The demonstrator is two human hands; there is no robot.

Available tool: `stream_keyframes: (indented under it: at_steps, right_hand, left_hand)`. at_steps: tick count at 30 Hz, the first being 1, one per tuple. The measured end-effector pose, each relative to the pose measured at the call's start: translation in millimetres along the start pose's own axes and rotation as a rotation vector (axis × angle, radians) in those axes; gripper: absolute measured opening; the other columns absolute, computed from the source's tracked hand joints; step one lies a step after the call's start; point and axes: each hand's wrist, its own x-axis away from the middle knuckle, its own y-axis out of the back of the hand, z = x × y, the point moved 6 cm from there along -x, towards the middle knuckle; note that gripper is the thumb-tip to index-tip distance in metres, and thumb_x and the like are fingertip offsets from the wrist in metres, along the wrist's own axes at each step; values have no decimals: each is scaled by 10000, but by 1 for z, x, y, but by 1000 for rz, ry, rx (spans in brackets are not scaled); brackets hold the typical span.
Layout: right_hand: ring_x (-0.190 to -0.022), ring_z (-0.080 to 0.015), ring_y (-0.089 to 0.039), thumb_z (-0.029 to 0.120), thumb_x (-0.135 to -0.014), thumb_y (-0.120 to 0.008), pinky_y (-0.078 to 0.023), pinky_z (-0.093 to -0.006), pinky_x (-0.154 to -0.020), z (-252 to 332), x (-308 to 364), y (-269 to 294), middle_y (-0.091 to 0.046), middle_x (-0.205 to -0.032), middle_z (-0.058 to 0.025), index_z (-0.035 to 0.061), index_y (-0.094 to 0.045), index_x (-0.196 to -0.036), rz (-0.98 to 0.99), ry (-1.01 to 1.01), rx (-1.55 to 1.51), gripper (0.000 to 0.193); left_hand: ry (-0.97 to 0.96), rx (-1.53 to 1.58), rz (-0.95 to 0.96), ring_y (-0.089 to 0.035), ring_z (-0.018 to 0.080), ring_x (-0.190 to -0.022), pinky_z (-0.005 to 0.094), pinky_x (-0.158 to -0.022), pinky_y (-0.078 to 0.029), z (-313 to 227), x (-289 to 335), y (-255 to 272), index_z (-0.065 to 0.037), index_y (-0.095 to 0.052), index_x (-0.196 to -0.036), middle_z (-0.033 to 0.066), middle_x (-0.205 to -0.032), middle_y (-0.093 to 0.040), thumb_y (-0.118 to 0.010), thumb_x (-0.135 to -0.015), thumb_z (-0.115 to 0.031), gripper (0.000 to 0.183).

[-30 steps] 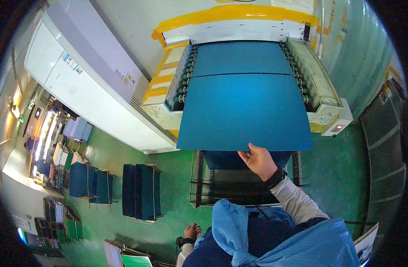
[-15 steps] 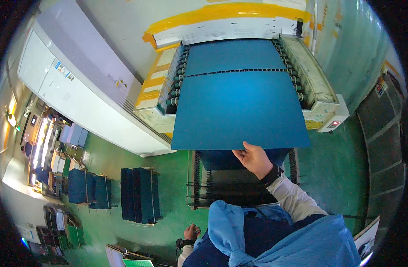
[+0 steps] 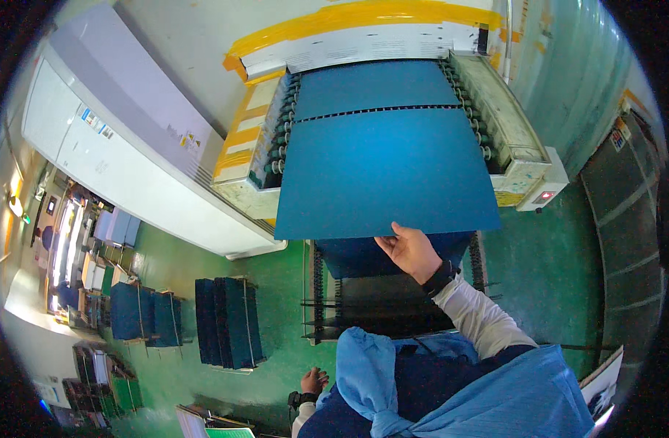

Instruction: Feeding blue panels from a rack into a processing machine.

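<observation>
A large flat blue panel [image 3: 389, 171] lies on the rollers of a conveyor machine [image 3: 520, 139], its near edge jutting out toward me. My right hand [image 3: 411, 253] pinches that near edge, right of its middle, with the thumb on top and the fingers underneath. Behind it, across a narrow gap, a second blue panel [image 3: 378, 84] rests on the rollers. My left hand [image 3: 314, 381] hangs low at my left side, away from the panels, fingers curled with nothing visible in them.
Under the jutting panel stands a dark slotted rack [image 3: 378, 306] holding dark blue panels. A tall white cabinet-like unit [image 3: 144, 175] is to the left. Upright stacks of blue panels [image 3: 228, 321] stand on the green floor. A dark padded curtain [image 3: 626, 226] hangs at right.
The whole view has shifted slightly, so the machine and panels sit a little higher and further left. My right hand keeps its pinch on the panel; my left hand stays low.
</observation>
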Motion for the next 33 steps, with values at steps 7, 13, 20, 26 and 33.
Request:
stream_keyframes:
  at_steps: [7,13,20,26,33]
  right_hand:
    - [-857,-259,-577,95,-935,-550,-529,-431,-900,2,-10,1,-571,-895,-123,11,-516,-899,-21,-15,-29,97]
    - [-862,-258,-576,86,-926,-561,-525,-440,-910,11,-17,2,-572,-891,-116,23,-512,-885,-51,0,-10,89]
    - [-890,-256,-571,97,-929,-558,-515,-436,-915,14,-22,-4,-573,-919,-115,33,-511,-886,-46,-13,6,90]
    - [-905,-252,-572,110,-932,-556,-498,-425,-936,15,-31,7,-582,-940,-112,37,-518,-900,-18,-15,16,89]
    - [-931,-250,-588,120,-938,-549,-486,-425,-951,18,-29,-4,-604,-953,-113,26,-535,-931,-18,-12,37,96]
  left_hand:
    - [1,6,-12,-611,260,-615,348,-488,-464,2,4,1,12,-535,-1021,141,-818,-613,-591,-916,-234,273]
    - [-3,10,-21,-610,260,-616,349,-491,-464,5,7,0,10,-533,-1020,141,-817,-613,-592,-915,-230,269]
    - [-15,18,-32,-609,260,-618,351,-495,-465,5,8,-3,9,-532,-1018,141,-815,-612,-593,-913,-227,265]
    - [-57,4,-29,-608,260,-619,352,-498,-466,0,12,-6,8,-530,-1017,141,-814,-612,-594,-912,-223,262]
    - [-27,-38,-53,-611,252,-632,345,-500,-468,13,7,-2,13,-536,-1038,138,-826,-613,-589,-918,-230,276]
